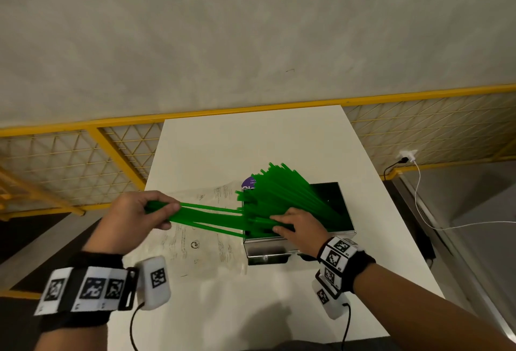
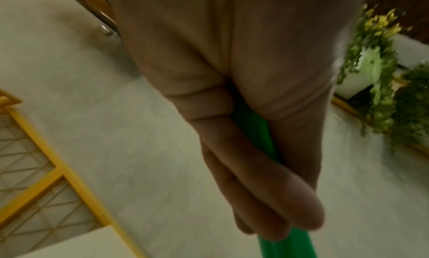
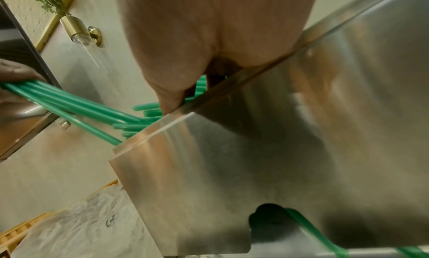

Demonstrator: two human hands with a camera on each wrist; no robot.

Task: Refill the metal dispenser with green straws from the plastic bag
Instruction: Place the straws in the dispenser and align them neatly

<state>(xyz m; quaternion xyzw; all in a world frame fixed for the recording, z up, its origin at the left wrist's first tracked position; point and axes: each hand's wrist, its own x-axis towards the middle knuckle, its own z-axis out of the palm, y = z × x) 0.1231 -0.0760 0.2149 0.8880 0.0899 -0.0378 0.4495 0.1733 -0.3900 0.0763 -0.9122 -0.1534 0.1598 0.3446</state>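
Note:
The metal dispenser stands open on the white table, with a loose fan of green straws sticking up out of it toward the back left. My left hand grips the ends of several straws that reach right into the box; the left wrist view shows fingers curled round them. My right hand lies on the straws inside the box, fingers straight. From the right wrist, that hand dips behind the steel rim. The clear printed plastic bag lies flat, left of the dispenser.
A yellow mesh railing runs behind and left of the table. A wall socket with a white cable is off the right edge. One straw shows in the dispenser's front slot. Potted plants hang nearby.

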